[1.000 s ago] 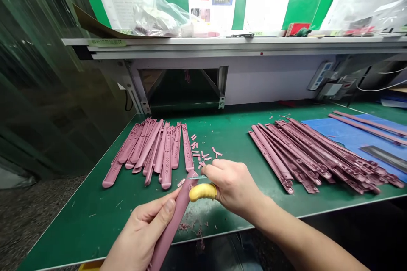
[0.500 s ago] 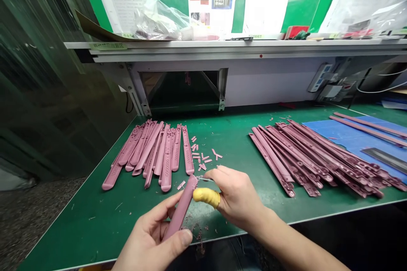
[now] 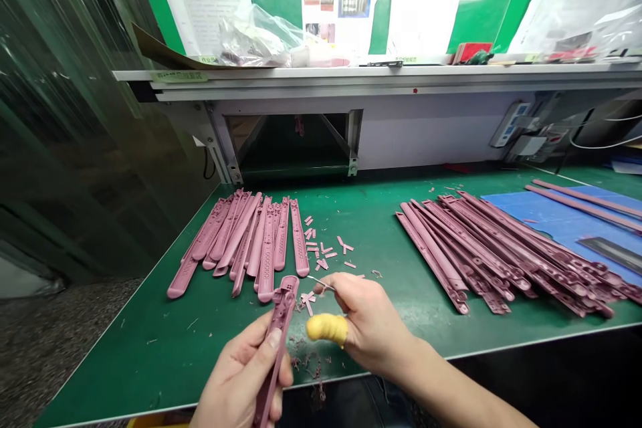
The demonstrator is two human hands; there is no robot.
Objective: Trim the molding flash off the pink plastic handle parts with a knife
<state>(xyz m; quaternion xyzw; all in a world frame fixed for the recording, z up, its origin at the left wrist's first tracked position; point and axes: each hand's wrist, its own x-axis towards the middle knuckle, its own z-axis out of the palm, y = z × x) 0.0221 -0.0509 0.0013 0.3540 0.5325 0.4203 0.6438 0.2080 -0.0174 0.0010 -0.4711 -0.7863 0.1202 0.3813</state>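
My left hand [image 3: 245, 364] is closed around a long pink plastic strip [image 3: 285, 307], its hollow, ribbed inner side turned up and its end pointing away from me. To the right of that end, my right hand [image 3: 368, 317] pinches a thin metal blade [image 3: 319, 283], a trimming knife by its look, though the handle is hidden in the fingers. A yellow wrap [image 3: 327, 328] covers one finger of this hand. The blade stands apart from the strip. Small pink offcuts [image 3: 307, 301] and curly shavings [image 3: 317, 371] lie on the green table between and beyond the hands.
Pink strips [image 3: 265, 241] lie in a pile at the left. A larger pile of pink strips [image 3: 501, 247] is at the right, beside a blue sheet [image 3: 556, 214]. Behind, a metal shelf [image 3: 351, 80] overhangs the table [image 3: 135, 348].
The pink strip in my left hand has been turned over from its smooth outer side to its hollow side. The blade has come away from the strip's end.
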